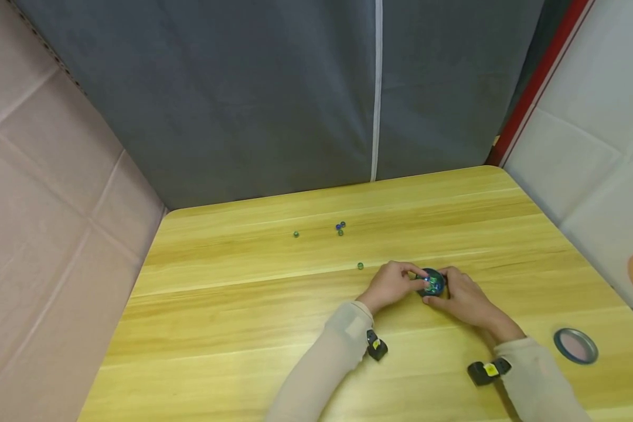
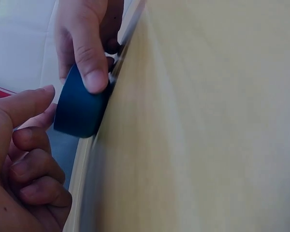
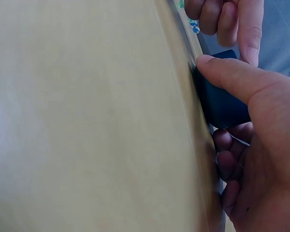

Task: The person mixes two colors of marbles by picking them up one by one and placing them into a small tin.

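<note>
A small round dark-blue tin (image 1: pixel 439 288) stands on the table with green and blue marbles (image 1: pixel 431 285) inside. My right hand (image 1: pixel 465 298) grips it from the right, thumb along the near wall, as the right wrist view shows at the tin's side (image 3: pixel 224 104). From the left, my left hand (image 1: pixel 392 285) reaches in, thumb and index fingertips over the tin's mouth. Its other fingers (image 2: pixel 41 169) are curled in. Whether a marble sits between those two fingertips, I cannot tell. Closest outside the tin, a green marble (image 1: pixel 360 265) lies beyond my left hand.
Farther back on the wooden table (image 1: pixel 216 316) lie a cluster of marbles, one of them a blue marble (image 1: pixel 338 227), and a lone green marble (image 1: pixel 296 234). A round rimmed lid (image 1: pixel 575 346) lies by my right forearm. A grey curtain (image 1: pixel 269 105) hangs behind the table.
</note>
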`<move>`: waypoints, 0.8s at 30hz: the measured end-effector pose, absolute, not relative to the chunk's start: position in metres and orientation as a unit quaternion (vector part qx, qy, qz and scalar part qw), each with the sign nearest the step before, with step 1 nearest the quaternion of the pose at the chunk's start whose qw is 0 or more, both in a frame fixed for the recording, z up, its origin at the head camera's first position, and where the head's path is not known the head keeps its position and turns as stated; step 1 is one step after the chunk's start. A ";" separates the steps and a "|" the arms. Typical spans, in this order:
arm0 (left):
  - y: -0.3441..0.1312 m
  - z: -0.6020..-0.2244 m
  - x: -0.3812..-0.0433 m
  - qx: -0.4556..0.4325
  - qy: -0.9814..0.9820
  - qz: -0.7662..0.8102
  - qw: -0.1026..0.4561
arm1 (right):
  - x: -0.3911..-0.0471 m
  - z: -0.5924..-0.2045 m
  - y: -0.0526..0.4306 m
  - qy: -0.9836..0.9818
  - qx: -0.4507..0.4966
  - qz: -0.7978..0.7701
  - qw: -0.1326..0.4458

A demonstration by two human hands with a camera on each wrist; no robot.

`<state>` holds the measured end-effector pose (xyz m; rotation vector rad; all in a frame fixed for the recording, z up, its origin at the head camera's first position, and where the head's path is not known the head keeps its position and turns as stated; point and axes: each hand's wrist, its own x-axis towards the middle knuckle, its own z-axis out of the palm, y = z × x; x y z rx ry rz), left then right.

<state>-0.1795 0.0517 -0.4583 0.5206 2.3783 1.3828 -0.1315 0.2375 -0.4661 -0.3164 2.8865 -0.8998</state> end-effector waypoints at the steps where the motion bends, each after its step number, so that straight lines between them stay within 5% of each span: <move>1: 0.050 -0.458 -0.180 0.183 0.836 0.490 0.168 | -0.131 -0.466 0.237 0.949 -0.103 -0.294 0.050; 24: 0.017 -0.459 -0.196 0.152 0.835 0.506 0.157 | -0.129 -0.465 0.238 0.948 -0.094 -0.299 0.049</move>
